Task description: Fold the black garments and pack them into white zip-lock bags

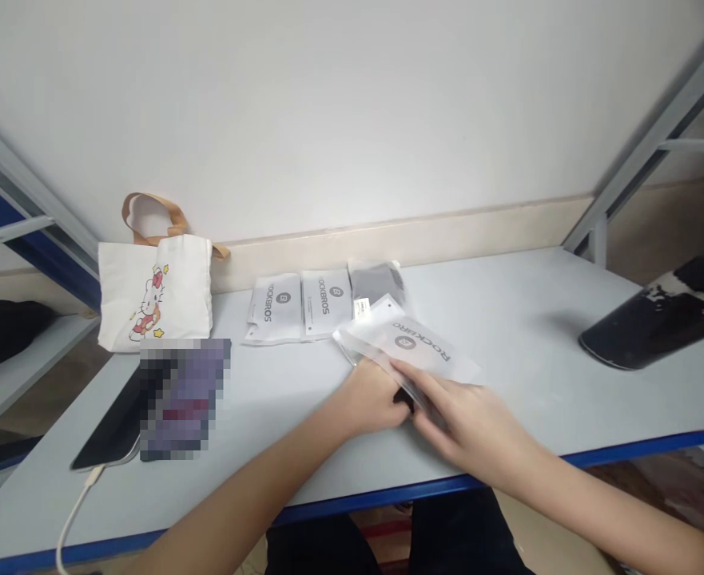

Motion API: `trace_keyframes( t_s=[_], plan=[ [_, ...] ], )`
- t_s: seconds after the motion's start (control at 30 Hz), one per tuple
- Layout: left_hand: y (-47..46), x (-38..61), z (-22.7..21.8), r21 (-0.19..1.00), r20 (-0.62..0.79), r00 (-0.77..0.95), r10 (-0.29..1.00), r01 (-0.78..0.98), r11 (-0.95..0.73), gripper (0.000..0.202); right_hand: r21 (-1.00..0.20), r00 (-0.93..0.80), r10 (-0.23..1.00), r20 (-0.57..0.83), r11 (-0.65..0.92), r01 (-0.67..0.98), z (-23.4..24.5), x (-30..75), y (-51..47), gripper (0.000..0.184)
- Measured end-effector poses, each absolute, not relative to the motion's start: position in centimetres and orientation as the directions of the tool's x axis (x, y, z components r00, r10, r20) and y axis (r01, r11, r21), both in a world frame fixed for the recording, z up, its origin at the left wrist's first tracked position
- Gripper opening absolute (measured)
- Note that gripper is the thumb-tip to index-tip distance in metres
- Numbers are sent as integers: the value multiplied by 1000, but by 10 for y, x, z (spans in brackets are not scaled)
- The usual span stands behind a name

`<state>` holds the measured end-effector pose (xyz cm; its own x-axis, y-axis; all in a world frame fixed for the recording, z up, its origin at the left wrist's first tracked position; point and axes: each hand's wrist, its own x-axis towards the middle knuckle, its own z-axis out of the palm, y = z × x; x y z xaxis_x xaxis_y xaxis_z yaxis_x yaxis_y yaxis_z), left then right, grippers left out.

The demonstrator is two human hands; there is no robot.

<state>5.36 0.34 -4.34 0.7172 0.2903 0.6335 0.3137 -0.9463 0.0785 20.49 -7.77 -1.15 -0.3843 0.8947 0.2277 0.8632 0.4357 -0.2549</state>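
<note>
A white plastic pouch [415,345] printed with a round logo lies tilted near the middle of the grey table [525,319]. My left hand [371,397] is closed on the pouch's near end. My right hand [467,414] meets it from the right, fingers pinching a dark item [404,397] at the pouch's opening. Two similar white pouches [273,307] [326,302] and a clear bag with dark fabric [376,281] lie side by side behind.
A white tote bag [155,299] with a cartoon print stands at the back left. A dark phone [112,431] with a white cable lies at the left, beside a blurred patch. A black object [657,315] sits at the right. Metal shelf frames flank the table.
</note>
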Motion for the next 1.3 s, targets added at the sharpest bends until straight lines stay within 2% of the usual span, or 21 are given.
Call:
trace_keyframes(
  t_s=[0.2,0.3,0.4,0.5,0.57,0.6,0.67,0.73,0.8,0.87,0.97,1.13,1.3],
  plan=[
    [-3,75,-57,23,580,724,373,443,-896,37,-409,-405,898,173,439,800,-16,208,-83,67],
    [-1,79,-62,-5,574,718,394,484,-875,37,-454,-390,906,165,420,785,-18,203,-80,68],
    [2,71,-60,44,582,725,369,425,-904,39,-372,-342,920,190,390,842,-18,199,-78,60],
    [4,55,-49,196,536,730,425,382,-903,46,-279,-296,928,227,353,893,-19,204,-74,50],
    [4,42,-39,258,480,757,443,360,-896,39,-214,-278,933,230,327,921,-21,213,-72,49],
    [4,36,-34,246,479,769,424,346,-905,32,-176,-264,937,227,306,936,-21,219,-72,49],
    [5,23,-27,130,542,770,337,320,-939,26,-105,-240,946,217,267,958,-22,232,-73,49],
    [5,12,-22,-42,602,761,242,332,-942,34,-82,-228,950,212,250,965,-21,244,-75,46],
    [8,2,-21,-149,598,766,234,394,-907,42,-115,-232,952,201,258,959,-16,249,-76,39],
    [12,-6,-24,-164,561,766,312,473,-866,48,-149,-240,950,200,272,951,-11,248,-74,35],
    [21,-13,-33,-105,525,752,398,522,-846,41,-141,-307,927,213,341,930,-6,241,-63,38],
    [28,-14,-47,-100,599,710,371,526,-845,24,-121,-384,900,206,413,903,-15,235,-39,22],
    [20,-10,-46,-141,619,715,326,509,-849,21,-36,-240,932,271,259,965,-34,235,-26,16]
  ],
)
